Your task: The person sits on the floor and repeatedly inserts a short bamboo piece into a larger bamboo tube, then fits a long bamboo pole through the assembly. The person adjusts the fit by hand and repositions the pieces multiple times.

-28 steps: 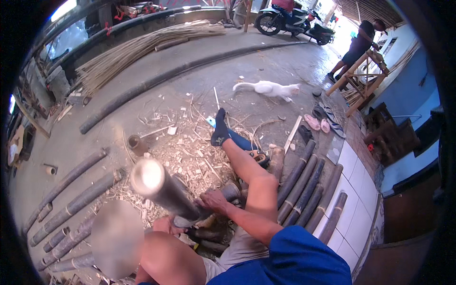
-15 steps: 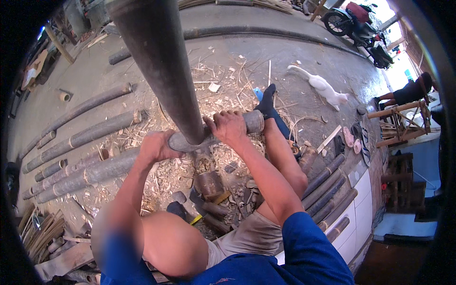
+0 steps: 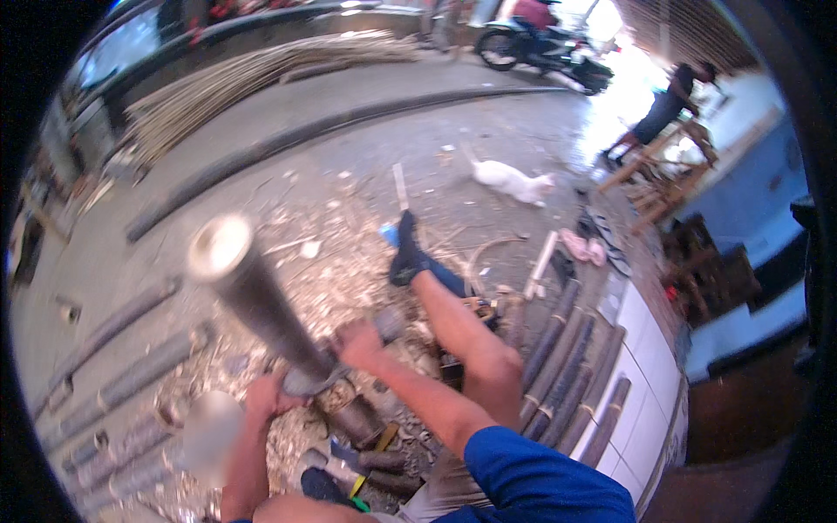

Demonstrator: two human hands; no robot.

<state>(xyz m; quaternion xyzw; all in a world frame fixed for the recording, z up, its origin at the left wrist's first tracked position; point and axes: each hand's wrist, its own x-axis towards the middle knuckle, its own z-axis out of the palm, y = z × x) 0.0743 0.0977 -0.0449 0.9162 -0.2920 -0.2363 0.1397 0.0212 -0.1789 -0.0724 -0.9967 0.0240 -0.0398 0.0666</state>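
A thick grey-brown bamboo pole point(image 3: 253, 296) rises from between my legs and leans up and left, its pale cut end facing me. A grey metal tool point(image 3: 316, 379) wraps around the pole low down, with a round handle point(image 3: 389, 322) sticking out to the right. My left hand point(image 3: 264, 397) grips the tool's left end against the pole. My right hand point(image 3: 357, 342) is closed on the right side by the round handle. My right leg, in a dark sock point(image 3: 405, 257), stretches out over wood shavings.
Short bamboo lengths lie on the floor at the left point(image 3: 131, 375) and lean along the white tiled wall point(image 3: 567, 366) on the right. A white cat point(image 3: 510, 180), a parked motorbike point(image 3: 540, 44) and a person at a wooden bench point(image 3: 667, 109) are farther off. Long strips point(image 3: 253, 74) are piled at the back.
The pole filled the top of the view close to me; now it leans away up-left with its cut end showing. Both hands stay closed on the tool around it.
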